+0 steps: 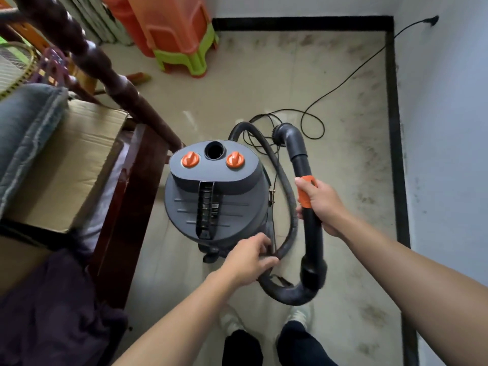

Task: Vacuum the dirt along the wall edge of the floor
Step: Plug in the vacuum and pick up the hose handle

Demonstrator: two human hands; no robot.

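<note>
The vacuum's rigid black wand (313, 228) is held beside the grey canister (216, 199), which sits on the floor. The right hand (322, 204) wraps its orange collar. The wand looks stiff and light, so it should steer best from there. The left hand (250, 260) grips the floppy ribbed hose (288, 186) at the canister's near side. Dirt (375, 159) streaks the floor along the black skirting (395, 128).

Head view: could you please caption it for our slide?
Right hand grips wand, left hand holds hose beside vacuum canister.
</note>
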